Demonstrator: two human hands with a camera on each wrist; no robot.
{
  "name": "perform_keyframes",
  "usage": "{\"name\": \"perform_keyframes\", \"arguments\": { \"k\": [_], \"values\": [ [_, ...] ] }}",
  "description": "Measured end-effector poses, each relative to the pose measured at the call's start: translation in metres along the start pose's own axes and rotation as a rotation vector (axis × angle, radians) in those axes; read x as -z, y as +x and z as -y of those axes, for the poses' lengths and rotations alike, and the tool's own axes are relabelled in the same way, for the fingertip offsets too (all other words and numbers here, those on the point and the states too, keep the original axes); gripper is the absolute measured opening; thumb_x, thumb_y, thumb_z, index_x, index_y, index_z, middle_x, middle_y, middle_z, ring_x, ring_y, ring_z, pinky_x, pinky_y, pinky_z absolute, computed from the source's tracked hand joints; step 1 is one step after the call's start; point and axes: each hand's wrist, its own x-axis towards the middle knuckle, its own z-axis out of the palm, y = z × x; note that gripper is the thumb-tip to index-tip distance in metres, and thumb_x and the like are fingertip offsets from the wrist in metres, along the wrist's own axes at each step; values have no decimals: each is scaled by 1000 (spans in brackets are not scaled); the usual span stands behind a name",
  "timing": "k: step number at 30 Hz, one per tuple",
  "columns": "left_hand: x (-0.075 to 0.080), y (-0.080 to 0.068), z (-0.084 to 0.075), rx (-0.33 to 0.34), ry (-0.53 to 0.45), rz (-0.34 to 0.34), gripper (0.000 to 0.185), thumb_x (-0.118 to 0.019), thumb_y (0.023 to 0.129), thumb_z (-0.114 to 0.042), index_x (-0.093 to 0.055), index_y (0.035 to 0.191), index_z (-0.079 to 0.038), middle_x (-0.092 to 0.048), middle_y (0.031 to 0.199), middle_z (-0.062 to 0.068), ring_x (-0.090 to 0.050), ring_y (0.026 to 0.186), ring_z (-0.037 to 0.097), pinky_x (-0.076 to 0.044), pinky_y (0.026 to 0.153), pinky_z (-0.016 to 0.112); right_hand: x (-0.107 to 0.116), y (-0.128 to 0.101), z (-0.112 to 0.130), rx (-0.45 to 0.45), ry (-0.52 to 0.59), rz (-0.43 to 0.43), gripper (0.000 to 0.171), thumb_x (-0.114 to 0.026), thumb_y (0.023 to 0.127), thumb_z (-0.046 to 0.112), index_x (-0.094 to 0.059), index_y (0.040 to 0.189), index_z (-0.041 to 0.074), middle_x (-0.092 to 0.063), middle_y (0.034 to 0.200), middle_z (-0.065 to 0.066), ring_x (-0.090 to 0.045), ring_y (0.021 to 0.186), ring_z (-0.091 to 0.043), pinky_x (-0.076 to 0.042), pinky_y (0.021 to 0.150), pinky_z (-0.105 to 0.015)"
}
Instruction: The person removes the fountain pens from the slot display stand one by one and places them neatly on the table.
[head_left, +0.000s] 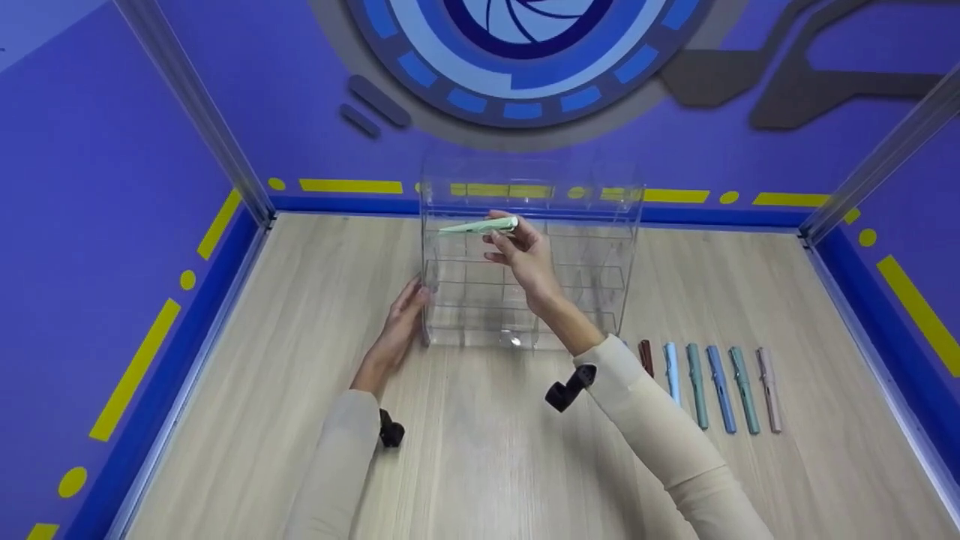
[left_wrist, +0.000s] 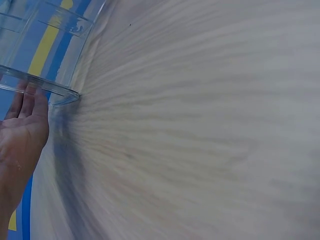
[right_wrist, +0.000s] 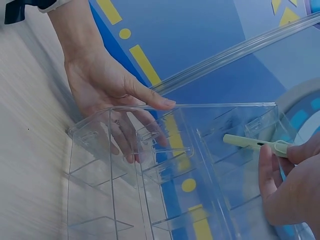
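Observation:
A clear acrylic rack (head_left: 585, 255) with several compartments stands at the back middle of the wooden table. My right hand (head_left: 517, 247) pinches a pale green pen (head_left: 480, 226) at its upper left compartment, tip pointing left; the right wrist view shows the pen (right_wrist: 250, 142) lying inside the rack (right_wrist: 150, 165) and the right hand (right_wrist: 290, 185). My left hand (head_left: 405, 315) rests with straight fingers against the rack's left side wall; the left hand (left_wrist: 22, 125) touches the rack's lower edge (left_wrist: 45, 87). The right wrist view shows the left hand (right_wrist: 115, 90) flat on the wall.
Several pens (head_left: 712, 386) in brown, light blue, teal, blue and pink lie in a row on the table (head_left: 487, 450) right of the rack. Purple walls with metal corner posts (head_left: 195, 105) enclose the table on three sides.

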Motion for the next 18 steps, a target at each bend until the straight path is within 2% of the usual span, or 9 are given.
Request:
{"name": "perform_keyframes", "arguments": {
  "k": [4,8,14,18],
  "values": [
    [-1,0,0,1,-8,2,65,-48,108,-44,-23,164,-21,-18,172,8,-12,161,27,-12,131,46,3,-2,3,12,0,1,38,-59,102,1,-58,139,-2,-69,118,-5,-67,102,-11,-61,85,-25],
    [-2,-1,0,11,-12,7,66,-47,109,-43,-21,164,-20,-17,172,9,-13,160,29,-13,131,48,7,-6,6,29,15,-18,38,-58,103,2,-58,140,-1,-68,115,-5,-66,100,-9,-61,85,-26],
    [-1,0,-1,8,3,13,70,-48,108,-46,-18,165,-18,-13,172,9,-10,161,28,-13,131,47,15,-11,11,98,99,-35,41,-55,105,5,-52,145,-1,-64,111,-7,-64,103,-15,-62,85,-27],
    [0,-1,-2,15,1,14,69,-49,107,-48,-19,165,-22,-15,172,6,-12,161,25,-15,131,46,20,-13,12,123,144,-52,37,-54,105,6,-54,142,0,-64,110,-3,-63,108,-20,-62,88,-29]
  ]
}}
